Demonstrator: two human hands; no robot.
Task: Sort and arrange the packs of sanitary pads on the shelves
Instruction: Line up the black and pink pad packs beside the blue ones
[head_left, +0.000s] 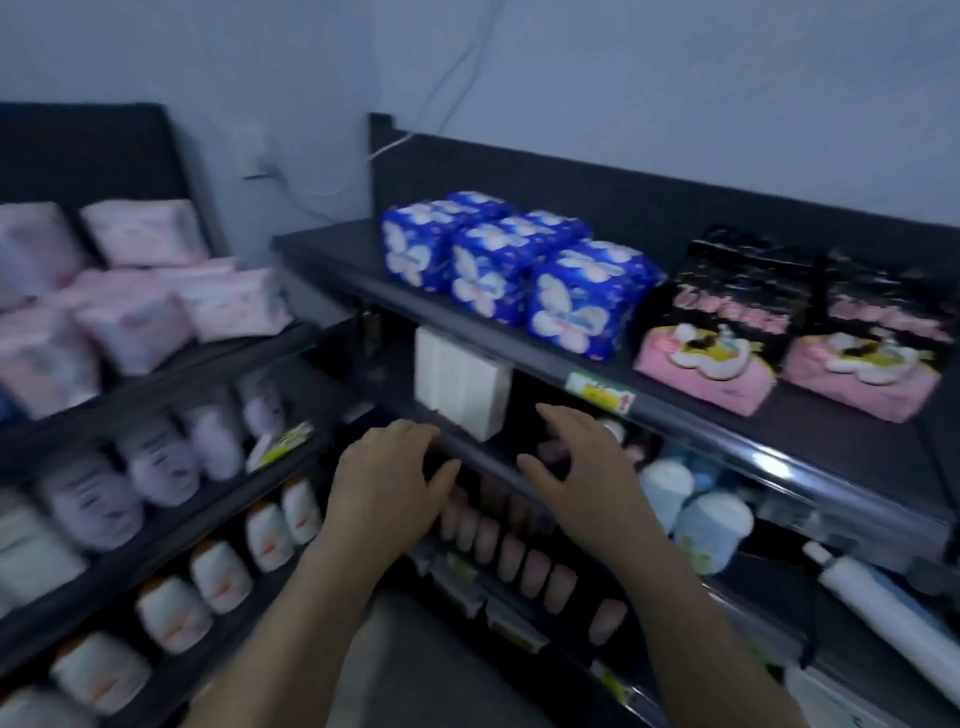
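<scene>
Top right-hand shelf (322, 249): we note the blue packs (519, 270) of sanitary pads grouped toward its left end, in rows running from the front edge back toward the rear panel; just beside them on the right, two black-and-pink packs (779, 332) stand side by side at the same front edge; a yellow-green price tag (600, 392) sits on that edge below the blue group. Pale pink packs (130, 291) lie heaped on the top shelf of the left-hand unit (208, 364); lilac bottles (156, 462) and white bottles (218, 571) line its lower shelves. We see both hands empty; the left hand (384, 478) is palm down with fingers loosely extended at the front edge of the second right-hand shelf; the right hand (576, 467) is beside it, apart, fingers spread and lightly curved; through the blur we cannot tell whether either touches the edge. A white box (462, 384) stands just behind them; pink tubes (519, 545) and pale blue tubs (711, 525) fill the shelves beneath.
</scene>
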